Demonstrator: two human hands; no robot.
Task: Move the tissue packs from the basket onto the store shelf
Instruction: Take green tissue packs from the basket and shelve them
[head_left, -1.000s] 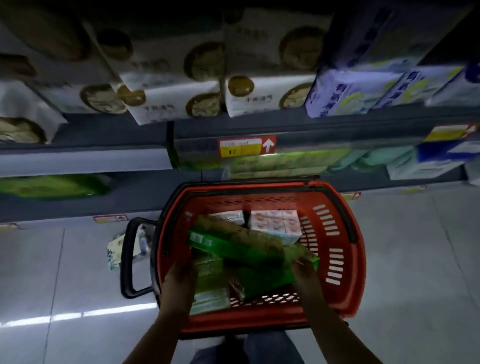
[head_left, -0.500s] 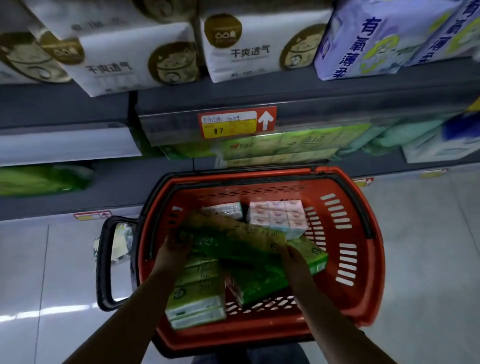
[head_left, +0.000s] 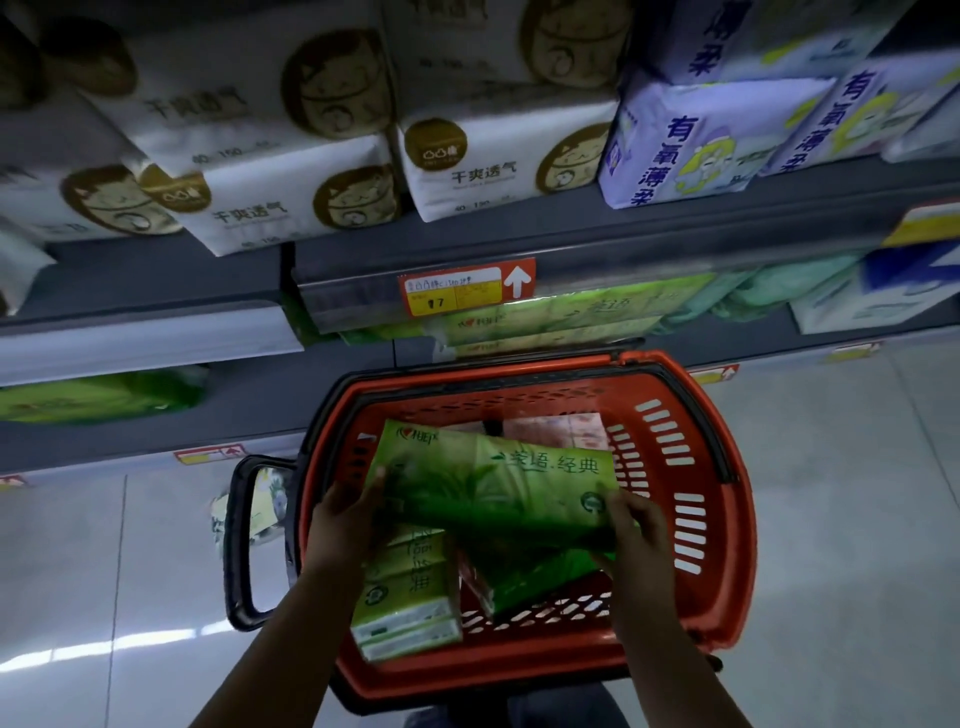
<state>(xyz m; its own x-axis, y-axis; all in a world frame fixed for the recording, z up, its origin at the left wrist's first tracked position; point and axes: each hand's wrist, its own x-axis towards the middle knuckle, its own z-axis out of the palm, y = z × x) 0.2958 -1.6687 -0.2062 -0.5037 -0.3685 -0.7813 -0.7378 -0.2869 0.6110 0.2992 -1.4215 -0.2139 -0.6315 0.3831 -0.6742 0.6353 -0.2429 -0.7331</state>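
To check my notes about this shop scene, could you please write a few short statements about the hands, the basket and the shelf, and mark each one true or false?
1. The left hand and the right hand both hold the large green tissue pack. True.
2. Other green packs lie in the basket under the held one. True.
3. The basket is blue. False: it is red.
4. The arrow on the price tag points down. False: it points up.
5. The held pack rests on the shelf. False: it is held over the basket.
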